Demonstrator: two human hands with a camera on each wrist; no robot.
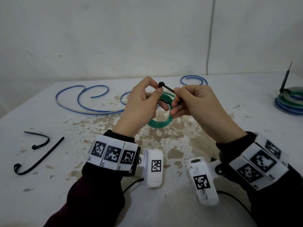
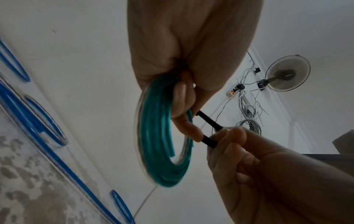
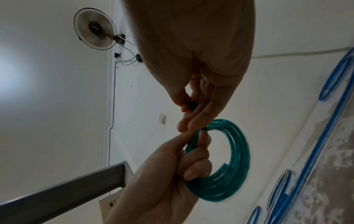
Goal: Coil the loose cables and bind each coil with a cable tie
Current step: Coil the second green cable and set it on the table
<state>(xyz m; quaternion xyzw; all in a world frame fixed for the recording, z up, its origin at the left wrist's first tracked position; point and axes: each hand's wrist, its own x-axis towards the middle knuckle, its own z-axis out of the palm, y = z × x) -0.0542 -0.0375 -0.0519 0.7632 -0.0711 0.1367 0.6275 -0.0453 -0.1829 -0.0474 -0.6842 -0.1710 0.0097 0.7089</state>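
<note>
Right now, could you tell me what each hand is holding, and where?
Left hand grips the green coil at its top; right hand pinches the black cable tie along its strap.

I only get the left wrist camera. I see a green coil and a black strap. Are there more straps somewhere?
Observer: Yes. A straight tie and a bent tie lie on the table, left of the left hand, which holds the coil.
Operator: Are any coils finished?
Observer: A stack of coils sits at the table's far right edge, with a black tie tail sticking up from it.
Operator: Where's my strap's square end?
Observer: The head pokes up above the left thumb. The right hand pinches the strap further along.
</note>
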